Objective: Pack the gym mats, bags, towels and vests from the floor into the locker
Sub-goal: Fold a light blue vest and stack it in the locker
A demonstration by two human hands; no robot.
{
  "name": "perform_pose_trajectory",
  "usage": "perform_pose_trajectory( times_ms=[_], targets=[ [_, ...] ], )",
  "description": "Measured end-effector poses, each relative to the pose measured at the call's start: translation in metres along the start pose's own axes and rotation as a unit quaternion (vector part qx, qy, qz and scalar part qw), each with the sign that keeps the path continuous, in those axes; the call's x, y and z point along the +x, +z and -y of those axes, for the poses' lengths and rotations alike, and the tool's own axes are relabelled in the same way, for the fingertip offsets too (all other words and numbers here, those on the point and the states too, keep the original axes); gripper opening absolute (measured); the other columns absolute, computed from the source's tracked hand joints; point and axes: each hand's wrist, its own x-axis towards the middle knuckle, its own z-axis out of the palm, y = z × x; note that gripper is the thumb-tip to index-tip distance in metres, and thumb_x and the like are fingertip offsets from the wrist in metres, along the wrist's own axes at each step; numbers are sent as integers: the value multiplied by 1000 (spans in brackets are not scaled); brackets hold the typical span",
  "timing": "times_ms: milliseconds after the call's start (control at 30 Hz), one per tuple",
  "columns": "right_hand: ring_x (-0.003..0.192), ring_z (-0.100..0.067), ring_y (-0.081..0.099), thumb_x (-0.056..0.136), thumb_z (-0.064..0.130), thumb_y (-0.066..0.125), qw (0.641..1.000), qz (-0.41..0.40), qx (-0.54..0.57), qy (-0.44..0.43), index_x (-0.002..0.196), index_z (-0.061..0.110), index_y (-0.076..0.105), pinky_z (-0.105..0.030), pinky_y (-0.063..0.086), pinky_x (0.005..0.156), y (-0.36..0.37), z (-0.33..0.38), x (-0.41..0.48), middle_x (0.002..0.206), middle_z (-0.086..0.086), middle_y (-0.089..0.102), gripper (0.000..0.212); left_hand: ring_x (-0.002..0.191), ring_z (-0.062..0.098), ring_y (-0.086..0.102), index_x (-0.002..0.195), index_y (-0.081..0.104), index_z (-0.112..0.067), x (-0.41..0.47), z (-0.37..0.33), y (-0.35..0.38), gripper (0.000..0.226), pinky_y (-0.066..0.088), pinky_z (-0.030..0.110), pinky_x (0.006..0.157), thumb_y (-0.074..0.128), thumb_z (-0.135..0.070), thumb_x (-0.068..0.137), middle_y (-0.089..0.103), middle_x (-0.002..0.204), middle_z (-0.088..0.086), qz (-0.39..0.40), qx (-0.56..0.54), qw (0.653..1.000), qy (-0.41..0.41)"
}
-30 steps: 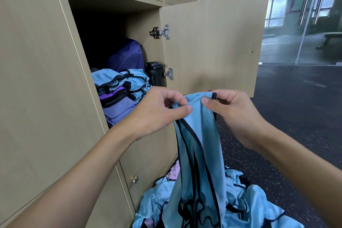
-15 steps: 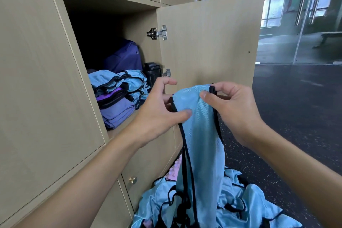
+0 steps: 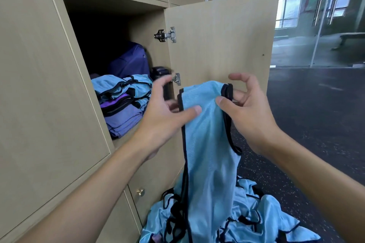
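One vest (image 3: 207, 154) is pinched at its top edge by the left hand (image 3: 164, 116) and right hand (image 3: 250, 116), thumbs in front, and is held just right of the open locker (image 3: 110, 0).

Single head-worn wide-angle view, facing forward and down, close on left hand (image 3: 164, 118) and right hand (image 3: 252, 118), open beige wooden locker compartment (image 3: 110, 4) at left

My left hand (image 3: 164, 113) and right hand (image 3: 251, 113) pinch the top corners of a light-blue mesh vest with black trim (image 3: 207, 144), which hangs down over a heap of similar blue vests (image 3: 262, 215) on the dark speckled floor (image 3: 308, 124). To the left, the open beige wooden locker (image 3: 147, 25) holds folded blue and purple vests (image 3: 120, 104) in front of a purple fabric bag (image 3: 130, 61).
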Motion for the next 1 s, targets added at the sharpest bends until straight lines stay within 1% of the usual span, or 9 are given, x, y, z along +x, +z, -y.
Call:
perform_pose_trajectory(
  times_ms=[167,300,400,533,600,667,733,867,1000],
  targets=[
    [90,-14,73,91,20,70,999,13,-25,37,142,36,29,-43,53,96,-5,-2,2,99,5,77,68,82,24,73,135,37,-31,-3,3,4,64,59,37,80,66,3,90,78,91,10,-10,-15,1000,-12],
    [84,-22,75,90,8,71,990,112,-31,80,153,40,14,-44,58,84,-4,-5,-2,90,-5,77,90,86,29,74,138,35,-25,3,8,-1,61,59,48,87,68,-4,91,77,94,11,-61,-41,997,1],
    [80,-18,75,94,5,64,994,95,-21,57,149,38,21,-32,58,73,-1,-8,-3,88,-3,77,78,108,22,70,142,27,-41,-4,28,5,90,54,50,98,83,-17,77,71,121,5,-24,-49,998,-22],
    [89,-30,72,94,15,66,997,49,-33,57,141,52,27,-48,59,84,-4,-15,1,103,-17,71,71,138,12,47,146,21,-49,-16,42,14,100,39,45,115,82,-14,75,43,152,-12,47,-15,998,25],
    [92,-37,69,94,22,66,996,23,-44,70,138,55,30,-51,59,83,-6,-19,4,110,-24,65,65,131,19,55,146,19,-53,-17,41,16,99,46,46,109,79,-6,82,49,150,-3,53,-36,997,43],
    [90,-36,66,95,27,64,994,2,-63,86,138,54,31,-47,58,84,-8,-25,7,112,-24,62,60,107,35,69,142,19,-57,-17,36,16,96,55,49,96,70,3,88,69,125,13,59,-57,996,44],
    [80,-27,57,97,26,61,993,-5,-54,102,139,50,33,-47,55,83,-8,-29,9,100,-18,55,56,99,52,65,144,19,-58,-18,33,16,93,51,61,93,68,1,91,73,107,21,69,-49,995,52],
    [77,-26,52,98,24,60,992,-20,-18,121,137,46,35,-49,55,78,-7,-32,11,94,-13,49,52,102,38,70,147,22,-46,-22,34,19,85,56,48,94,60,8,93,73,113,16,102,-60,992,42],
    [93,-30,71,93,31,67,991,31,-34,127,144,51,26,-45,59,86,-11,-24,7,110,-24,65,68,94,36,71,144,32,-42,-18,33,17,80,56,51,91,62,11,91,73,108,21,72,-51,994,61]
  ],
)
